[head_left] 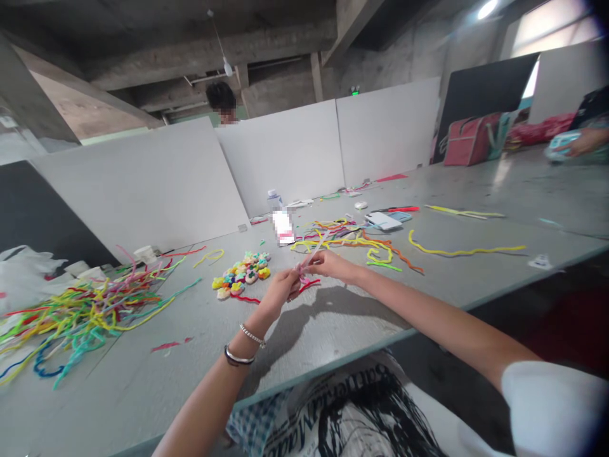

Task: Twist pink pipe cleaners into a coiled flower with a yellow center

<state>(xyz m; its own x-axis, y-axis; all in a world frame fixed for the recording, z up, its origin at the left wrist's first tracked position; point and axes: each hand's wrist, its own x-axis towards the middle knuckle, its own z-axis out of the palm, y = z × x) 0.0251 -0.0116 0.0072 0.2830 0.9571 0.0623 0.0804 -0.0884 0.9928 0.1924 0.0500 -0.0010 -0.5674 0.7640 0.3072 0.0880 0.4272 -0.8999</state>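
Left hand (pixel 281 289) and right hand (pixel 329 265) pinch a pink fuzzy wire (pixel 304 278).
The fingers of each are nearly closed, tips bunched on it above the bench (pixel 143 384).

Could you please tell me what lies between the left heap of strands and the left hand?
In the head view, the flowers and part of a red strand.

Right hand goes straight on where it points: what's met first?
From the right hand, first is likely the left hand and the pink strand at its fingertips; depth between them is hard to judge.
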